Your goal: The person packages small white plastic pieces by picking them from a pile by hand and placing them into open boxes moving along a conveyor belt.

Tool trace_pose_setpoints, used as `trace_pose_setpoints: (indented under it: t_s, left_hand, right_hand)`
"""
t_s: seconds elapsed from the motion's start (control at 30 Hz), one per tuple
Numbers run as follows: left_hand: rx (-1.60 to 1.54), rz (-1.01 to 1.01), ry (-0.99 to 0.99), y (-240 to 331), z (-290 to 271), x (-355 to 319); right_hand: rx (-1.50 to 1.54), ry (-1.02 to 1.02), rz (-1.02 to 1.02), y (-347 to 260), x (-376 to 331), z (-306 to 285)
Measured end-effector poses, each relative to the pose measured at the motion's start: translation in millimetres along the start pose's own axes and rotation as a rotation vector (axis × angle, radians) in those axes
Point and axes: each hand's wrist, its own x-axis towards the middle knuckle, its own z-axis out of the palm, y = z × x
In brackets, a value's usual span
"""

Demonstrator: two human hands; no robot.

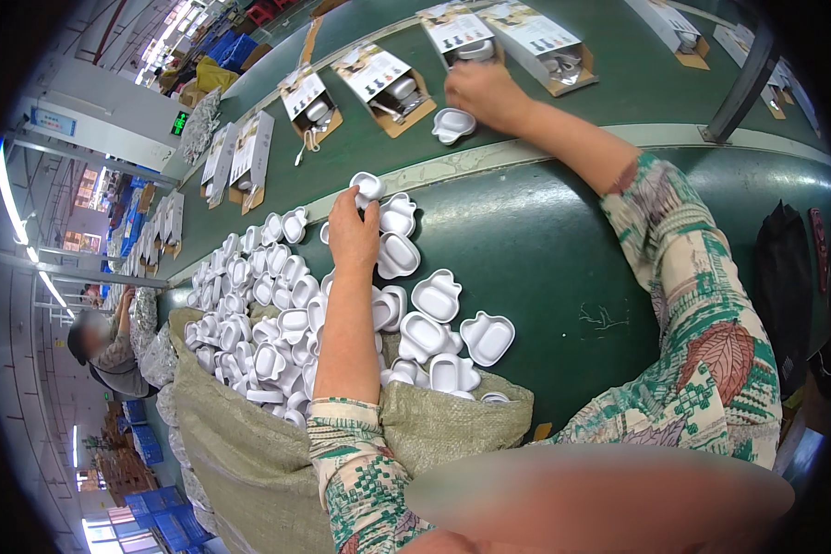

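Note:
My left hand [351, 231] is closed on a small white plastic dish [369, 187] with a scalloped end, held over the near rail of the green conveyor belt. My right hand [487, 97] reaches across to the open near end of a printed carton [451, 28], its fingers curled at the opening. A rounded white piece [475, 52] shows there just above the fingers; what the fingertips grip is hidden. Another white dish [453, 126] lies on the belt, just nearer than my right hand. Below my left hand, loose white dishes [436, 295] cover the green worktable.
An olive woven sack [249, 443] full of such dishes lies at the near left. More open cartons [379, 83] line the belt, some with white cables. A metal post [743, 83] rises at the right, near a black bag [781, 277]. Another person [111, 346] works at the far left.

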Motion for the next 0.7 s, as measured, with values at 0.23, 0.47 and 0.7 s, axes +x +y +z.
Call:
trace_pose_setpoints:
  t_s: [0.23,0.47,0.7]
  left_hand:
    - [-0.091,0.032,-0.025,9,0,-2]
    - [-0.164,0.185,-0.025,18,2,-3]
    - [0.068,0.036,0.137,5,4,1]
  right_hand:
    - [-0.24,-0.283,-0.064,-22,-37,-37]
    - [-0.328,-0.107,-0.16,-11,-19,-39]
    - [-0.487,-0.063,-0.054,32,17,-18]
